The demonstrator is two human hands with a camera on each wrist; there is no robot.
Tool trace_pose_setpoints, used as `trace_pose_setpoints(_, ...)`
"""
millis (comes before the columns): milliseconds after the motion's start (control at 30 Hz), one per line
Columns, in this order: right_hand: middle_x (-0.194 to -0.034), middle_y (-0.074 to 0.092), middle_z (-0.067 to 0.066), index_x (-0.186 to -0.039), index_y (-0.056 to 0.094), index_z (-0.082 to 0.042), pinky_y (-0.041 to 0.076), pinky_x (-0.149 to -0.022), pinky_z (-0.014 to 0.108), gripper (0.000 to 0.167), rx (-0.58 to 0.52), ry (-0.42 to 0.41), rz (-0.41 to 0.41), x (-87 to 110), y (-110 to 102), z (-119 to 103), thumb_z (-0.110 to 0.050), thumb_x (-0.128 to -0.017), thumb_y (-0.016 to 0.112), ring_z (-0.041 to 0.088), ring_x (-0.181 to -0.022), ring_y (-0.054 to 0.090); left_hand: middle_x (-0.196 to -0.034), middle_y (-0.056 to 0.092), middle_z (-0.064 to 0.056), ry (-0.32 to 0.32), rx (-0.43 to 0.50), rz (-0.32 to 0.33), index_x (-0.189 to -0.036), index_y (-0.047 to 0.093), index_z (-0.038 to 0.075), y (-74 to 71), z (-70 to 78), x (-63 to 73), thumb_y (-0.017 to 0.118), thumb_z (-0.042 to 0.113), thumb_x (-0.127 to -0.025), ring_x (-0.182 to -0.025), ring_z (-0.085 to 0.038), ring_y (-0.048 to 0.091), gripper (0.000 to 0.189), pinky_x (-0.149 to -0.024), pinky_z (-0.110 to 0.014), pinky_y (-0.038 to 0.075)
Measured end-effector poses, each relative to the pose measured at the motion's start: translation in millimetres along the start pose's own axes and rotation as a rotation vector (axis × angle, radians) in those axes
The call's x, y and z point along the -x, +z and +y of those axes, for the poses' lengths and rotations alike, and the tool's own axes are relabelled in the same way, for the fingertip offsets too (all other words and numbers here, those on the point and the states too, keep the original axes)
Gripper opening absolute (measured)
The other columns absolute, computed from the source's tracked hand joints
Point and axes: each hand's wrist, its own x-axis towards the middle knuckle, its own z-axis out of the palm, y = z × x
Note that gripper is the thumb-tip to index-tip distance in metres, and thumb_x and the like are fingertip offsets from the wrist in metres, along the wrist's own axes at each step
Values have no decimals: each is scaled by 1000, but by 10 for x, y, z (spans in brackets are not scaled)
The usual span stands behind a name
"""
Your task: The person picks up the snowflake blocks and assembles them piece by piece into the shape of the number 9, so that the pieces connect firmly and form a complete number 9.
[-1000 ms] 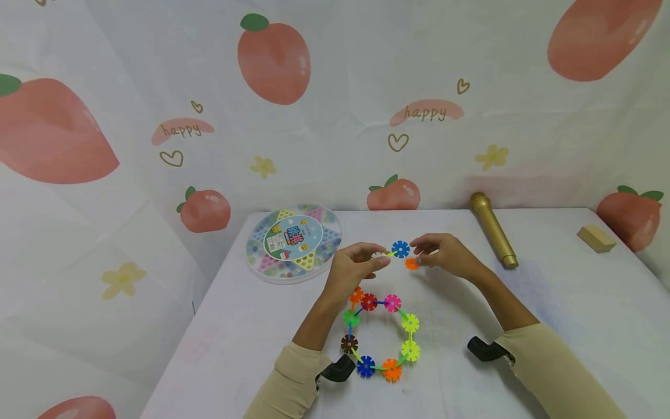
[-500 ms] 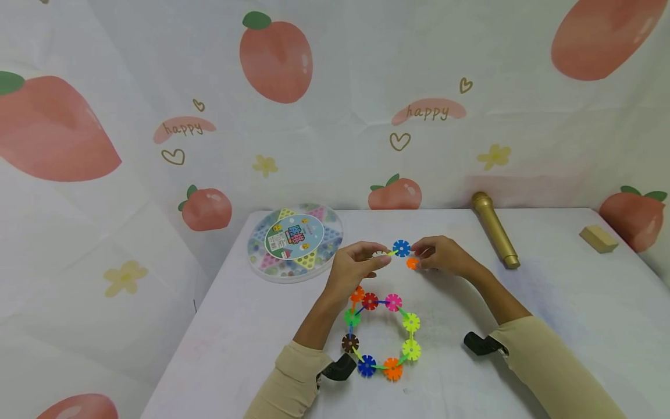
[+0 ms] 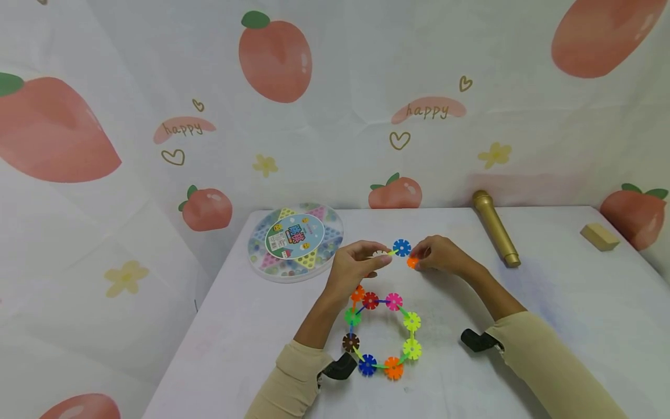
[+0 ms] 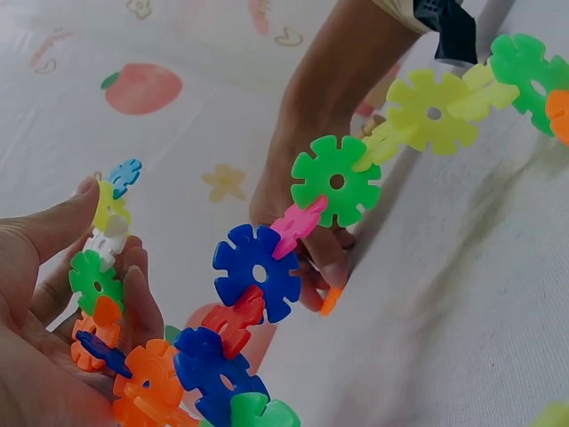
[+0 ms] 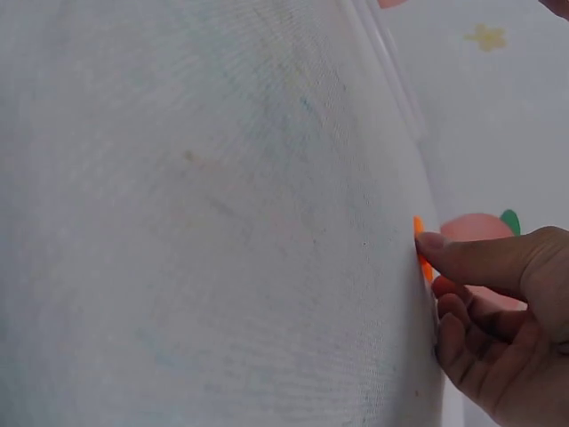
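Note:
Near the back of the table, my left hand (image 3: 356, 267) pinches a chain of plastic snowflake discs; its blue disc (image 3: 402, 247) sticks out to the right. In the left wrist view, a light blue disc (image 4: 125, 176) tops the held chain, with yellow, white, green (image 4: 96, 280) and orange discs below it beside the fingers. My right hand (image 3: 442, 254) pinches a separate orange snowflake disc (image 3: 413, 263) just right of and below the blue one. The right wrist view shows this orange disc (image 5: 423, 249) edge-on between thumb and fingers.
Nearer me lies a ring of linked snowflake discs (image 3: 412, 321). A round Chinese checkers board (image 3: 256, 265) is at the back left. A gold microphone (image 3: 494, 228) and a wooden block (image 3: 599, 237) lie to the right. A peach-printed cloth (image 3: 335, 145) hangs behind.
The right hand's fingers have drawn in around the orange disc, and the right forearm has shifted slightly left. The left hand has stayed nearly still with the chain.

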Motion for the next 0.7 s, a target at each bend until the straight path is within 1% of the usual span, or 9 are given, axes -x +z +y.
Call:
trace_pose_setpoints(100,-102,72,11,-113,80,0,53,-82,34,24,7,4,-11,-8,1,0,-10,-91,82,25,-96,59,-113,77,-4,0,1,0,-115,79,12,0,0,0,83,25,-95,-102,-22,73,24,-93,-53,62)
trace_pose_setpoints(133,-101,71,10,-112,79,0,52,-82,34,23,12,2,-12,-8,1,2,-10,-91,83,25,-95,59,-113,77,-4,-1,3,1,-115,79,12,0,2,1,83,25,-95,-103,-24,73,24,-94,-55,61)
trace_pose_setpoints(233,-98,69,9,-109,77,0,52,-82,33,23,13,-1,-9,-4,2,0,-10,-89,84,24,-93,58,-115,77,-5,-4,-5,9,-115,78,12,2,8,1,82,27,-95,-104,-26,73,25,-94,-55,61)
trace_pose_setpoints(367,-95,66,9,-107,72,-2,52,-79,33,25,9,1,-3,11,4,-13,-9,-88,86,23,-89,58,-119,76,-9,-2,-13,18,-120,77,13,3,2,-7,81,28,-97,-103,-21,74,28,-95,-57,60)
trace_pose_setpoints(467,-94,68,7,-107,75,-3,53,-80,34,23,19,-3,1,35,5,-28,-11,-88,86,23,-90,59,-121,77,-9,8,-20,19,-125,77,15,1,-1,-7,79,28,-98,-103,-19,73,30,-95,-60,59)
trace_pose_setpoints(600,-99,74,6,-107,79,-3,57,-86,36,18,22,-30,5,98,-7,-56,-11,-92,82,23,-95,63,-121,77,-5,16,-32,22,-126,79,19,2,1,-5,78,30,-99,-103,-19,72,29,-94,-59,59)
trace_pose_setpoints(700,-101,76,7,-110,79,-2,60,-83,35,16,-16,-41,9,156,-36,-87,-9,-95,77,23,-93,66,-120,78,-3,18,-35,21,-124,80,18,3,9,-2,78,30,-99,-104,-19,72,28,-94,-58,59)
